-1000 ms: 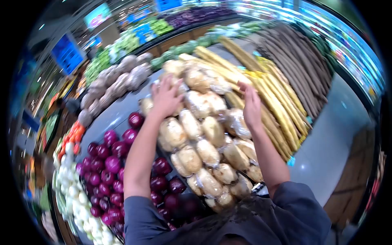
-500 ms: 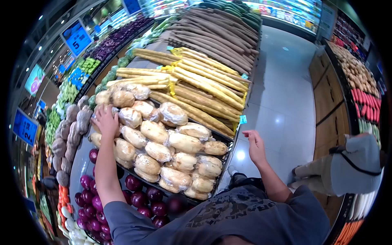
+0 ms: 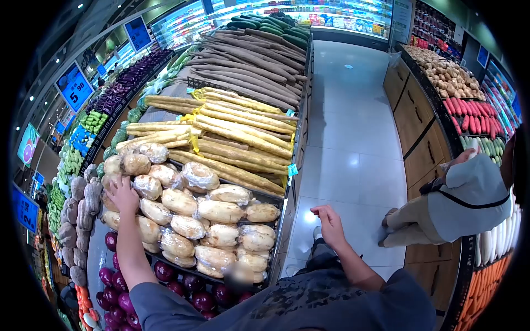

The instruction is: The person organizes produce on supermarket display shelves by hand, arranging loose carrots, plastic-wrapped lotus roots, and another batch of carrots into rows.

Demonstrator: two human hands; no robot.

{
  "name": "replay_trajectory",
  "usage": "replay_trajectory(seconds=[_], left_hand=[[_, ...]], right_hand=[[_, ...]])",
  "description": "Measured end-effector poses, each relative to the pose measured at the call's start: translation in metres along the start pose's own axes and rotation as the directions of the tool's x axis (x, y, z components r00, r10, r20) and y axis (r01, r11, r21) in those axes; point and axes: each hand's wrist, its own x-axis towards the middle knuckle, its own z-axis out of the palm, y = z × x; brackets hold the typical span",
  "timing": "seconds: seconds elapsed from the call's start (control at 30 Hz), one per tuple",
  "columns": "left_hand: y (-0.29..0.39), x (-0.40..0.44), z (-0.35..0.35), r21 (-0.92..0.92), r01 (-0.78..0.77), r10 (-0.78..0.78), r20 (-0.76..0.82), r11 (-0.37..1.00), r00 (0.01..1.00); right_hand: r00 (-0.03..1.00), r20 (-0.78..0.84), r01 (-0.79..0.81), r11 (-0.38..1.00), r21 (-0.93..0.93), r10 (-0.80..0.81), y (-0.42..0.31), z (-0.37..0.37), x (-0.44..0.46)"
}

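My left hand [image 3: 121,193] lies with spread fingers on the plastic-wrapped lotus roots [image 3: 212,211] at the left end of their black tray. Part of the root [image 3: 109,205] beneath it is covered by the palm. Over the aisle edge, my right hand [image 3: 330,225] hangs in the air with its fingers loosely curled in and nothing visible in them. It is apart from the tray and touches no produce.
Yellow-wrapped yams [image 3: 243,124] and long brown roots [image 3: 248,63] lie beyond the tray, red onions [image 3: 203,301] on the near side. Across the tiled aisle [image 3: 345,127], another person [image 3: 469,193] stands by a wooden produce counter [image 3: 422,138].
The view has turned right, so the stand appears further left and more of the aisle shows. My left hand remains on the lotus roots; my right hand stays raised by the aisle.
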Motion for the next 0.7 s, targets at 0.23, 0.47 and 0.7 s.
replay_trajectory(seconds=[0.23,0.47,0.7], left_hand=[[-0.007,0.012,-0.001,-0.094,0.001,0.005,0.064,0.996,0.998],[0.094,0.003,0.02,-0.412,-0.348,0.105,-0.508,0.842,0.855],[0.36,-0.109,-0.102,-0.808,-0.307,0.183,-0.248,0.503,0.951]], right_hand=[[0.999,0.022,0.028,0.999,0.019,-0.028,0.017,-0.022,0.037],[0.995,0.097,0.034,0.999,-0.013,-0.033,0.01,-0.074,0.122],[0.995,0.087,0.046,0.998,0.048,-0.05,0.02,-0.127,0.193]])
